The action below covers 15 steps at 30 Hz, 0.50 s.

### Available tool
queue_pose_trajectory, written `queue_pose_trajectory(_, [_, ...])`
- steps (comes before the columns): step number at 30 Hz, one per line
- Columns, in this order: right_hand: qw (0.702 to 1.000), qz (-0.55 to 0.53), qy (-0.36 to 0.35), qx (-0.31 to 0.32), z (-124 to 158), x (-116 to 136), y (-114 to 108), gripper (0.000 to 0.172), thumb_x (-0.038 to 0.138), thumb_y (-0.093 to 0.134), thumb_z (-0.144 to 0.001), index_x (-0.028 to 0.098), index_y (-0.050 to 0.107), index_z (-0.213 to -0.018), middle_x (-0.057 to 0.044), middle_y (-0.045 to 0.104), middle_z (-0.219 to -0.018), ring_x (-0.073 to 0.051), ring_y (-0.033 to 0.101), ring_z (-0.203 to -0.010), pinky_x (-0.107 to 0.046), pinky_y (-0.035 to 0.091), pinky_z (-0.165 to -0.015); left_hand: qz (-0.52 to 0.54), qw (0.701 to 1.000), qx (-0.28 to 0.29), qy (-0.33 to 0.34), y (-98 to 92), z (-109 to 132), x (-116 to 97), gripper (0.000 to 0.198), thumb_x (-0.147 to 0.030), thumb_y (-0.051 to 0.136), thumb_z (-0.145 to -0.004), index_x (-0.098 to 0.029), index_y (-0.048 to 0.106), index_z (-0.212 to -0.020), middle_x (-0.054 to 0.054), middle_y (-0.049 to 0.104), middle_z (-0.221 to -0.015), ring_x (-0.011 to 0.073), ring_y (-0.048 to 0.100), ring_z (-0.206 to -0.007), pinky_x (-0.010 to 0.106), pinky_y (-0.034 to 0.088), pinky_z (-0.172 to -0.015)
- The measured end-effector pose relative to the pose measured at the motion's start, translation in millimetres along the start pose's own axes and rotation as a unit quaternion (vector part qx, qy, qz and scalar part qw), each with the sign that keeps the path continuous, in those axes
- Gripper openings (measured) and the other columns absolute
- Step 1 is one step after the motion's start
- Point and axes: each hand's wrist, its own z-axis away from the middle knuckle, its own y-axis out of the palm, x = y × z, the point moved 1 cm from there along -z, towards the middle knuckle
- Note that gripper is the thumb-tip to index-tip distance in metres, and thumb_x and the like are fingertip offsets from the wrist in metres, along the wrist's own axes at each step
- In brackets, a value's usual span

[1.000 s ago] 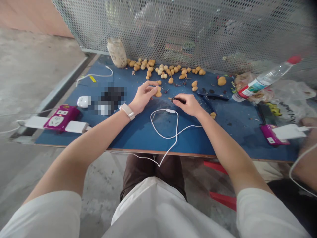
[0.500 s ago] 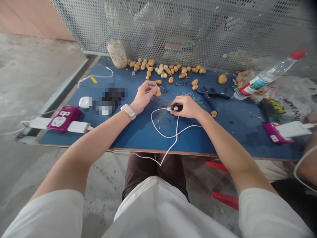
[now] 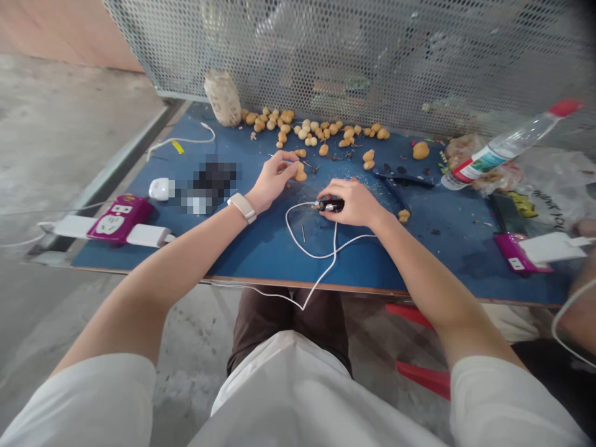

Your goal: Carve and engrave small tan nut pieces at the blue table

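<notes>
My left hand (image 3: 271,182), with a pale band on its wrist, is closed on a small tan gourd (image 3: 300,173) between thumb and fingertips, just above the blue table (image 3: 261,254). To its right, my right hand (image 3: 352,202) wraps around a short black cylindrical hand tool (image 3: 331,205); its exact kind is unclear. A white cable (image 3: 310,254) loops over the table from near the tool's left end and drops past the front edge. A thin metal pin or bit (image 3: 303,233) lies inside the loop.
Several small gourds (image 3: 333,128) line the back by a perforated metal panel (image 3: 298,56) and a jar (image 3: 223,98). Purple power strips (image 3: 121,218) sit at both sides. Blue-handled pliers-like tool (image 3: 404,178), tilted bottle (image 3: 503,149) and plastic bags (image 3: 568,177) are right.
Both hands stay in nearly the same places, holding the gourd and the black hand tool. The tool has turned slightly in my right hand. The view has shifted a little.
</notes>
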Motion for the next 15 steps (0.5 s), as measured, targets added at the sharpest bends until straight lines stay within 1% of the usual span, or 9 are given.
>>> queue_pose_trajectory(2, [0.998,-0.031,-0.044,0.034,1.8,11.2,3.2,0.032,0.028,0.086,-0.099,0.024,0.098,-0.128,-0.013,0.089,-0.127,-0.030,0.082,-0.104,-0.043,0.062,-0.096,-0.001,1.000,-0.002,-0.002,1.7,0.4,-0.7,0.015,-0.017,0.087,-0.119,-0.024,0.074,-0.121,0.000,0.086,-0.103,0.0129,0.077,-0.090,0.021,0.053,-0.072])
queue_pose_trajectory(4, [0.991,-0.054,-0.091,0.085,2.4,22.9,8.5,0.036,0.019,0.082,-0.097,0.025,0.100,-0.127,-0.012,0.087,-0.131,-0.028,0.083,-0.105,-0.040,0.062,-0.096,-0.001,1.000,-0.005,-0.006,2.9,0.7,-1.4,0.014,-0.014,0.084,-0.119,-0.023,0.074,-0.120,0.001,0.086,-0.104,0.0126,0.078,-0.091,0.020,0.052,-0.071])
queue_pose_trajectory(6, [0.986,-0.053,-0.109,0.111,2.1,31.7,13.3,0.038,0.014,0.080,-0.098,0.026,0.100,-0.128,-0.011,0.086,-0.133,-0.025,0.081,-0.101,-0.037,0.060,-0.093,-0.001,1.000,-0.006,-0.010,3.5,0.8,-1.7,0.014,-0.012,0.082,-0.120,-0.023,0.073,-0.120,0.001,0.086,-0.104,0.0125,0.079,-0.091,0.020,0.053,-0.070])
queue_pose_trajectory(9, [0.986,-0.044,-0.111,0.119,1.5,36.6,16.8,0.031,0.017,0.078,-0.105,0.025,0.100,-0.125,-0.010,0.085,-0.131,-0.022,0.077,-0.094,-0.036,0.056,-0.088,-0.003,1.000,-0.005,-0.011,3.5,0.5,-1.5,0.014,-0.011,0.080,-0.121,-0.023,0.073,-0.121,0.001,0.085,-0.103,0.0121,0.079,-0.091,0.020,0.053,-0.070])
queue_pose_trajectory(11, [0.986,-0.046,-0.111,0.117,1.7,36.1,17.6,0.027,0.019,0.077,-0.107,0.024,0.098,-0.122,-0.011,0.086,-0.130,-0.022,0.077,-0.095,-0.036,0.055,-0.088,-0.005,1.000,-0.004,-0.008,3.2,0.1,-1.0,0.014,-0.011,0.080,-0.121,-0.023,0.073,-0.120,0.001,0.085,-0.102,0.0120,0.078,-0.089,0.021,0.054,-0.071])
queue_pose_trajectory(15, [0.985,-0.051,-0.113,0.121,2.7,37.4,19.2,0.034,0.017,0.076,-0.107,0.024,0.097,-0.133,-0.012,0.085,-0.136,-0.025,0.081,-0.104,-0.037,0.058,-0.094,-0.008,1.000,0.001,-0.006,3.2,-0.1,0.4,0.014,-0.014,0.084,-0.120,-0.023,0.073,-0.121,0.001,0.086,-0.103,0.0127,0.079,-0.090,0.022,0.055,-0.073])
